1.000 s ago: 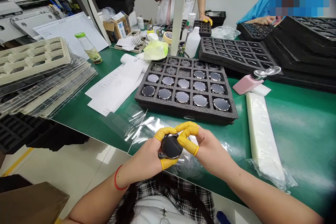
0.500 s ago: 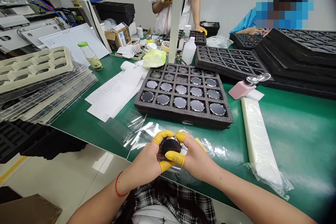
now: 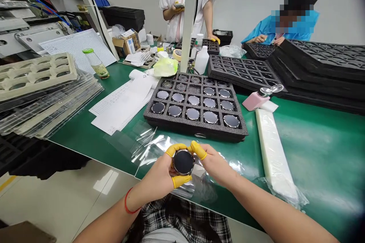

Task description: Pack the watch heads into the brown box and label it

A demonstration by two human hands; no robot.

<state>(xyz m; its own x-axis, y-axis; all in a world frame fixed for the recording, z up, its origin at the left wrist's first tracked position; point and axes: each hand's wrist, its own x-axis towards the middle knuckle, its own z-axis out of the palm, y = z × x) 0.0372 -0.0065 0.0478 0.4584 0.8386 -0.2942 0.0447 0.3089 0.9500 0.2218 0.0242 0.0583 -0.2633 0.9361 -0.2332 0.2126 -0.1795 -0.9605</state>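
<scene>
Green tabletop (image 3: 322, 152) around a round dark-faced device (image 3: 183, 162) between yellow-capped left fingers (image 3: 176, 147).

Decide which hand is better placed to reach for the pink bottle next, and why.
Probably the right hand: it is nearer the pink bottle, while the left hand grips the watch.

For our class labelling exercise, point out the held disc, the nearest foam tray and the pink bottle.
Held disc (image 3: 183, 162), head view: dark face.
Nearest foam tray (image 3: 173, 126), head view: front wall.
Pink bottle (image 3: 254, 101), head view: body.
</scene>
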